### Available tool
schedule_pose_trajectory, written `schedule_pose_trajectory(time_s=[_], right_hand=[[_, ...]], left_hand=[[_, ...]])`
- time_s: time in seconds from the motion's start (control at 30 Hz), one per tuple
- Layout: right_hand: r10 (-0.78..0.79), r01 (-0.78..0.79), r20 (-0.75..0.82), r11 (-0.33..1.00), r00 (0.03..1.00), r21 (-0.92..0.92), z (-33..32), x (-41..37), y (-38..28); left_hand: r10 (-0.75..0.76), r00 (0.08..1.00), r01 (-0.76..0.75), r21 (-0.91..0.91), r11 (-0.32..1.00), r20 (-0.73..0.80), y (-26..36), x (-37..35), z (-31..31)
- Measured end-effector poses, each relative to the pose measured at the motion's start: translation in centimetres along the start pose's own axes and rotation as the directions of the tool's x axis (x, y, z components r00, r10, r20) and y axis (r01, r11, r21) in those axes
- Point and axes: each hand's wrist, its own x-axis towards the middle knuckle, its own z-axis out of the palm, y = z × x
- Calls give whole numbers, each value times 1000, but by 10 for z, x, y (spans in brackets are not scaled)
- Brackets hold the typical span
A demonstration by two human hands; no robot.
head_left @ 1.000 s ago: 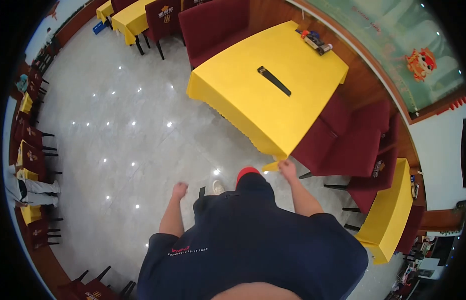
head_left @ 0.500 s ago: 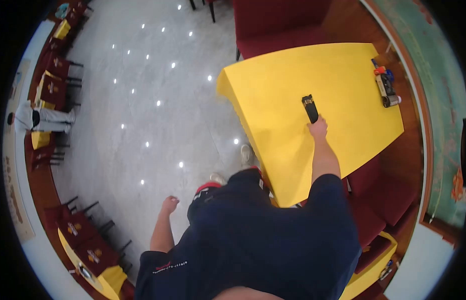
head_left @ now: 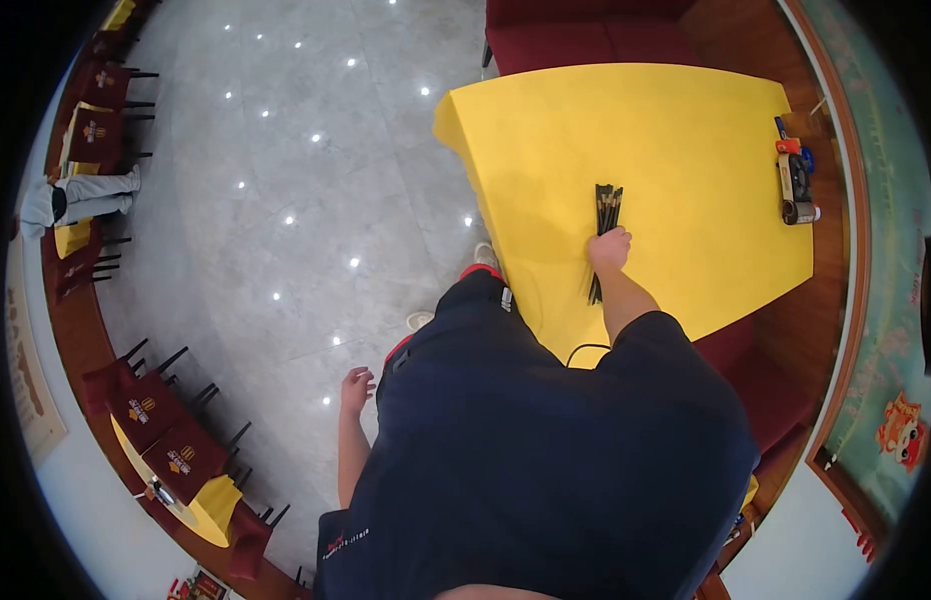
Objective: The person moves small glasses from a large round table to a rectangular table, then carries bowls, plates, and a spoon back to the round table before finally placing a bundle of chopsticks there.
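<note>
A bundle of black chopsticks [head_left: 608, 207] with gold bands is gripped in my right hand [head_left: 611, 248], over the yellow-covered table [head_left: 706, 190]. The banded ends stick out past my fist, slightly fanned, while the thin dark ends show on the near side of it. My left hand [head_left: 358, 389] hangs beside my body above the grey floor, fingers loosely apart and nothing in them.
Along the table's wall side sit a dark caddy [head_left: 794, 178] and small items. A dark red bench [head_left: 556, 45] stands beyond the table. Far left, a person [head_left: 86, 195] stands by yellow-covered tables and red chairs [head_left: 181, 465]. A thin dark cable [head_left: 586, 347] loops near my shirt.
My right hand has moved slightly left with the chopsticks, which now lie more lengthwise, with both ends showing. My left hand's fingers have spread. The view has shifted.
</note>
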Motion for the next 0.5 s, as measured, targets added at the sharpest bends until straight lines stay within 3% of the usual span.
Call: schedule_pose_trajectory(time_s=[0.13,0.2,0.27,0.33,0.43,0.5], right_hand=[[30,-31,16,998,999,59,13,-14,7],[-79,81,-51,996,996,34,24,-23,14],[-39,41,-33,997,999,61,6,-43,0],[-9,11,-28,996,1000,86,0,-47,-6],[-6,4,14,990,1000,139,5,-36,-4],[13,-26,129,995,992,101,5,-28,-6]], left_hand=[[-29,988,12,110,994,153,-7,26,-17],[7,994,-33,239,970,107,3,34,-34],[35,998,-48,285,957,50,22,26,-50],[105,994,-101,129,987,-27,33,28,-66],[114,992,-105,164,981,-47,38,31,-84],[83,995,-72,203,977,-47,35,36,-88]])
